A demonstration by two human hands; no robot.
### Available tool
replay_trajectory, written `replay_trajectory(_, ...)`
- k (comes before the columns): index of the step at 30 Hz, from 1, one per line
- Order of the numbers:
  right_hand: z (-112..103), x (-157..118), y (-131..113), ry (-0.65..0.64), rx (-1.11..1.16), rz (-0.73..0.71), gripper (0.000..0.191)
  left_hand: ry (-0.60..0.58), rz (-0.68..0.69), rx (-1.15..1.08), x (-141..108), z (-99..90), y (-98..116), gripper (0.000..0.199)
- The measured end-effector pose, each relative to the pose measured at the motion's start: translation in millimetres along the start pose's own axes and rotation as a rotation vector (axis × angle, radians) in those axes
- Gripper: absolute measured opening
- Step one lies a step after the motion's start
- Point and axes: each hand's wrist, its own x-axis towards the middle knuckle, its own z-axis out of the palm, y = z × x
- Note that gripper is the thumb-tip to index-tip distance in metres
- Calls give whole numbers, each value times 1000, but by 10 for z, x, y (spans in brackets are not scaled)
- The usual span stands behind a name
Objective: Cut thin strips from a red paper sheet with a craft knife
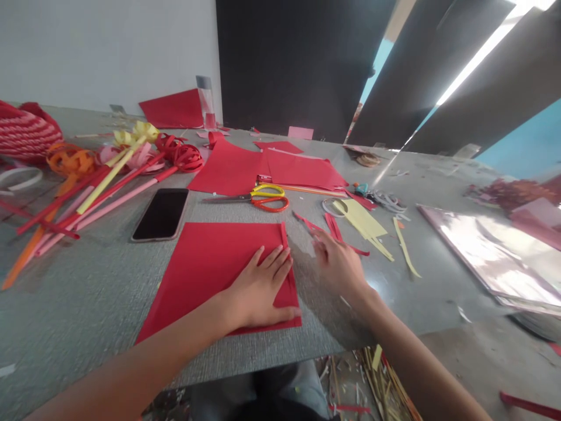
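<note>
Across the table [79,316], the left hand [263,287], spread flat, apparently steadies the red paper sheet [214,254]; the right hand's [340,266] grip is unclear. Next move likely requires firm palm pressure.

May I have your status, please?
Left hand flat on red rectangular paper. Right hand by narrow red paper strips, grip unclear. Yellow-orange-handled metal scissors beyond paper.
</note>
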Motion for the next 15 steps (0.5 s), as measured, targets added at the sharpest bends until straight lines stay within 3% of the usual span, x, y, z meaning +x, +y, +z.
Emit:
replay_trajectory(4,-171,-296,362,95,-186,253,32,16,25,-17,-15,-21,-7,91)
replay_trajectory(8,-266,-518,750,54,-316,399,31,69,41,-26,-21,-3,-12,95)
replay_trajectory(11,-251,-567,908,1,-331,432,31,67,28,-23,-15,-1,-9,99)
replay_trajectory(15,-191,-565,981,32,-340,372,31,20,7,-1,-14,-34,0,94)
